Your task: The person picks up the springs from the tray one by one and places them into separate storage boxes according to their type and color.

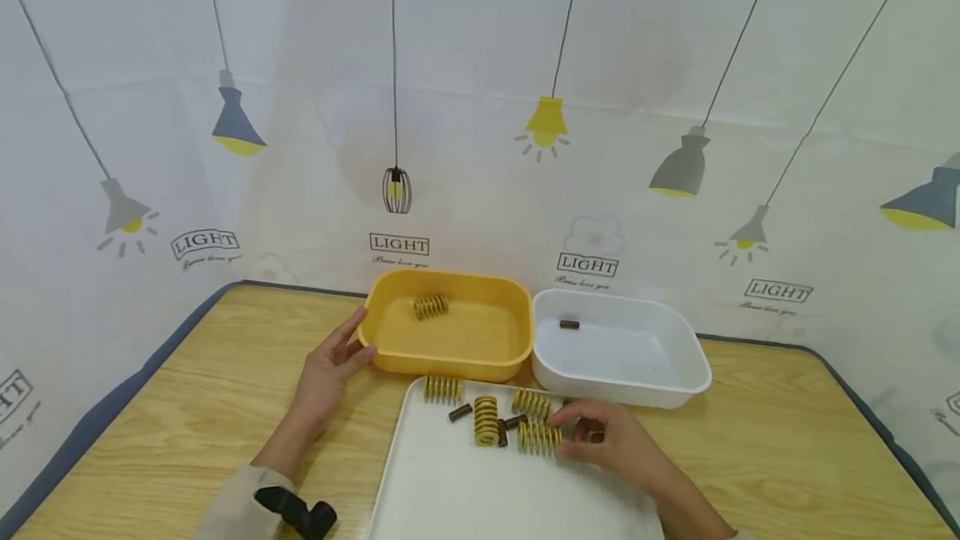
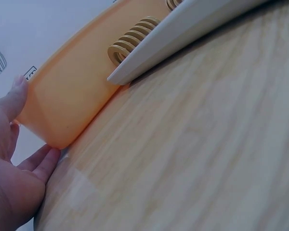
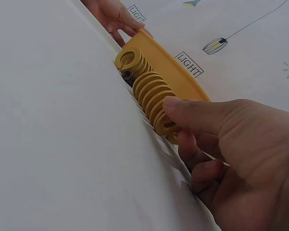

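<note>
Head view, with both wrist views. The right hand (image 1: 611,440), right of lower centre, grasps a yellow spring (image 1: 540,438) by its right end; in the right wrist view the thumb lies on the last coils. This hold presumably suits because neighbouring springs crowd the other end, leaving the nearer one easier to reach. The left hand (image 1: 330,369), left of centre, is unclenched, its extended fingers set against the left end of an orange tub (image 1: 442,363); probably they steady the tub against sliding.

About the grasped spring, in the upper part of a white tray (image 1: 487,494), lie a rear spring (image 1: 531,403) just behind it, a middle spring (image 1: 486,422) with its end turned toward the viewer, a left spring (image 1: 443,390) near the upper-left corner, and small dark springs (image 1: 461,412) scattered between. The tray occupies the bottom centre, apparently so that its contents stay within short reach.

Beyond it, at centre, the orange tub contains a large yellow coil (image 1: 431,307); the white tub (image 1: 611,390), just beside it to the right, contains a small dark coil (image 1: 570,325). This division suggests that size and colour govern placement. A wooden table (image 1: 150,407) supports the whole; a lamp-printed backdrop (image 1: 480,40) fills the upper frame.
</note>
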Demonstrator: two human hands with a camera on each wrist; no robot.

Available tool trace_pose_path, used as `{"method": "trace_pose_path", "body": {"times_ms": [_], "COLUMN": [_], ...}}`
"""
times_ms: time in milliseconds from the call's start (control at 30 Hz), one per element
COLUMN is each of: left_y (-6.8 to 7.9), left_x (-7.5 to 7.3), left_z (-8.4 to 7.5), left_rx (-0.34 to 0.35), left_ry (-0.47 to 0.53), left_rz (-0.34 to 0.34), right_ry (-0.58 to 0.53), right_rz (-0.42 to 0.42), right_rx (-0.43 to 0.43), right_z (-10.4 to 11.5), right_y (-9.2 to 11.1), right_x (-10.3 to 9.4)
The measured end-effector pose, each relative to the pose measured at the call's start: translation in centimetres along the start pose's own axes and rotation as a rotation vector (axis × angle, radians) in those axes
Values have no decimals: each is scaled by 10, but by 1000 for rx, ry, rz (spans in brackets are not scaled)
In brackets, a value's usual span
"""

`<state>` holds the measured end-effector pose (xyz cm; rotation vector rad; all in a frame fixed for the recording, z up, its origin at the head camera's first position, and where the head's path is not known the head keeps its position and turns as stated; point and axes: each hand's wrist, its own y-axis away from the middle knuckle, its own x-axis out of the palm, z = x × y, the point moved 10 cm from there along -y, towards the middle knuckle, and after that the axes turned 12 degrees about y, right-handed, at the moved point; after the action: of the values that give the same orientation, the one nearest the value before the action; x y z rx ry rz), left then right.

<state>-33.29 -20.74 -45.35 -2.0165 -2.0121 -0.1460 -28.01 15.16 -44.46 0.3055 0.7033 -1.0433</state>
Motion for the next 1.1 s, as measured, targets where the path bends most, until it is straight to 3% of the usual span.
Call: {"method": "trace_pose_path", "body": {"times_ms": [333, 633, 1100], "left_y": [0, 2, 1], "left_x": [1, 2, 1], "left_z": [-1, 0, 0], "left_rx": [0, -5, 0], "left_ry": [-27, -25, -26], "left_rz": [7, 7, 9], "right_ry": [3, 19, 104], "right_rz": [28, 96, 91], "right_rx": [-72, -83, -25], "right_z": [7, 10, 9], "right_y": [1, 3, 1], "right_x": [2, 9, 14]}}
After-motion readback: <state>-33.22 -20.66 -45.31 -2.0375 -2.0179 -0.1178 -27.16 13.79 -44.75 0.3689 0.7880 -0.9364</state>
